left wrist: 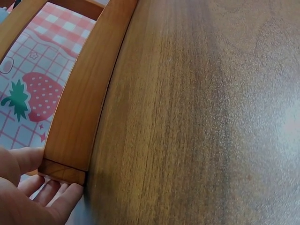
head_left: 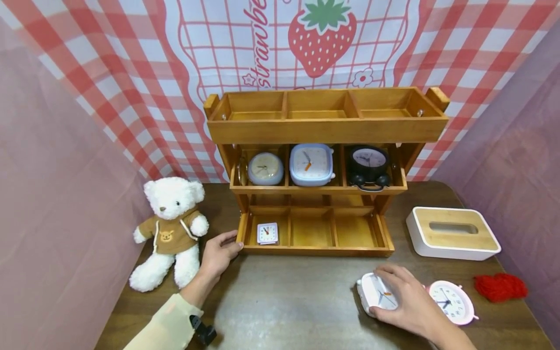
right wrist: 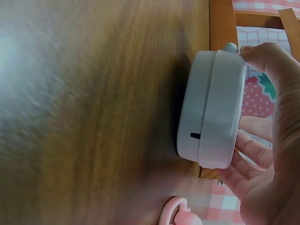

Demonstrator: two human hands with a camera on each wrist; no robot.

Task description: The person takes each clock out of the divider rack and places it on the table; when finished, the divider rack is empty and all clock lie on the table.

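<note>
My right hand (head_left: pixel 404 301) grips a white alarm clock (head_left: pixel 374 290) by its edges, close over the table, its face tilted up. In the right wrist view the clock's smooth side (right wrist: pixel 218 108) shows, with thumb and fingers around it. My left hand (head_left: pixel 220 253) holds the front left corner of a wooden three-tier shelf (head_left: pixel 317 251); thumb and fingers pinch that corner in the left wrist view. A small square clock (head_left: pixel 267 234) sits in the bottom tier's left compartment. The middle tier bears a round clock (head_left: pixel 265 168), a light blue clock (head_left: pixel 311 165) and a black twin-bell clock (head_left: pixel 369 164).
A pink alarm clock (head_left: pixel 451 302) lies just right of my right hand. Beyond it are red yarn (head_left: pixel 500 287) and a white tissue box with a wooden lid (head_left: pixel 452 245). A white teddy bear (head_left: pixel 171 233) sits left of the shelf. Checked cloth (head_left: pixel 144 87) hangs behind.
</note>
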